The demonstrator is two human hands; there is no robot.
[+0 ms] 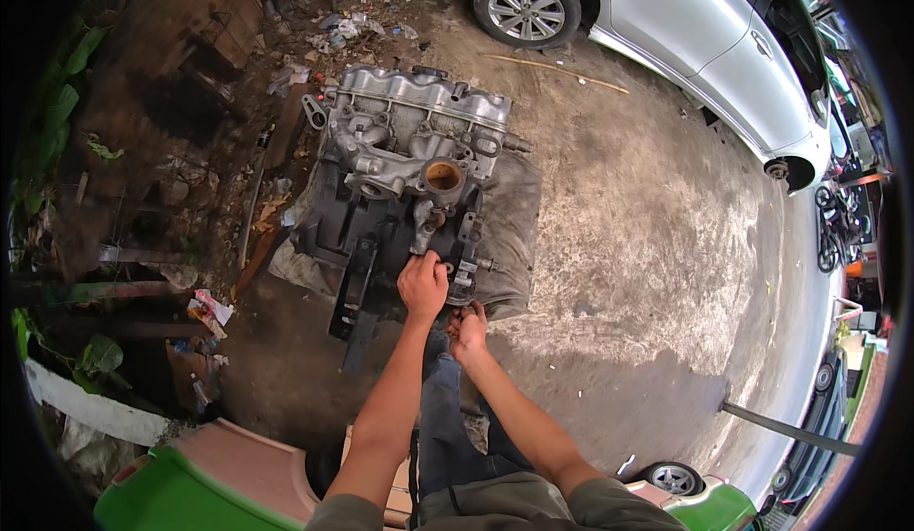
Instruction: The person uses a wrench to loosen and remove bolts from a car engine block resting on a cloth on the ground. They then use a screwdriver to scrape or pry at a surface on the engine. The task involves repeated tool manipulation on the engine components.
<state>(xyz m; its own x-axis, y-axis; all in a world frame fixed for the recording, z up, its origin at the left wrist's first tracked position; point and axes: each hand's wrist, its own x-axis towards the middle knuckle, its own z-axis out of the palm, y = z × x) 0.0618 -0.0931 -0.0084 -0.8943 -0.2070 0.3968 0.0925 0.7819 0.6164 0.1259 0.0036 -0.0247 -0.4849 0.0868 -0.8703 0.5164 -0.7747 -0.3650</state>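
Observation:
A car engine (409, 117) with a silver ribbed top and a dark lower block lies on the ground in front of me. My left hand (424, 285) is closed against its near side, just below a small metal pipe fitting (424, 231). Lower and to the right, the fingers of my right hand (467, 331) are pinched together at the engine's near edge, under a small silver metal part (465, 274). Whatever either hand grips is hidden by the fingers. A round brown-stained opening (443, 177) faces up on the metal manifold.
Grey cloth (514, 236) lies under the engine. A black metal bracket (354, 293) juts toward me at its left. Litter (347, 29) and debris spread along the left. A silver car (666, 27) stands at the far right, and a green vehicle (167, 488) is near left.

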